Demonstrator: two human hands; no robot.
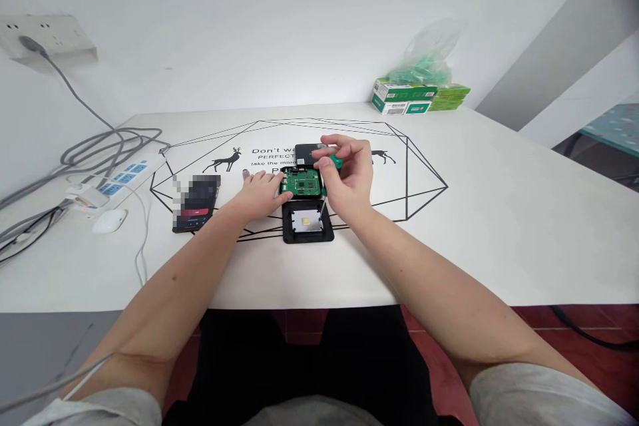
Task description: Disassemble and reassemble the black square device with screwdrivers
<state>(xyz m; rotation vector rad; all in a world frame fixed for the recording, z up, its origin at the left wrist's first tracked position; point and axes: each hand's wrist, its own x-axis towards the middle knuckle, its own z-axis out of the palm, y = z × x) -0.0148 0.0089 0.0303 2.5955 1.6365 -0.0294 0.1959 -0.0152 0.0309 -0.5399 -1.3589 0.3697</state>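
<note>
A green circuit board [301, 182] lies in a black case in the middle of the table. My left hand [259, 196] rests beside its left edge, fingers stretched out and thumb touching the near left corner. In my right hand [349, 176] is a screwdriver with a green handle [336, 162]; its thin shaft slants down at the right side of the board, and the tip is hard to make out. Nearer me sits a black cover [288, 235] with a silver metal plate [310, 226] bearing a small yellowish square. Behind the board is another black panel [305, 153], partly hidden by my right fingers.
On the left are a phone [197, 203], a white earbud case [110, 221], a power strip [124, 180] and looped grey cables [107, 146]. Green and white boxes [404, 98] with a clear plastic bag [429, 60] stand against the back wall. The near table edge runs below my forearms.
</note>
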